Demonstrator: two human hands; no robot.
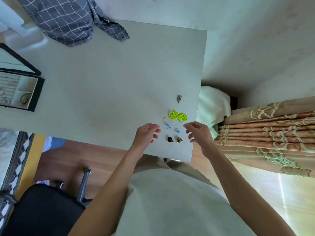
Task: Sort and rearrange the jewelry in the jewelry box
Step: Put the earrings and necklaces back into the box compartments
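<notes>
Empty, our left hand [147, 133] and right hand [198, 132] flank light, fiddly earrings [173, 130], best pinched by their hooks.

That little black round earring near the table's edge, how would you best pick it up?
Pinch the black earring across its round body, coming straight down from above. It lies flat on the table, so nothing offers a side hold. The gold earring sits close on its right, so the left hand, hovering open on the free side, looks the easier one to use.
</notes>
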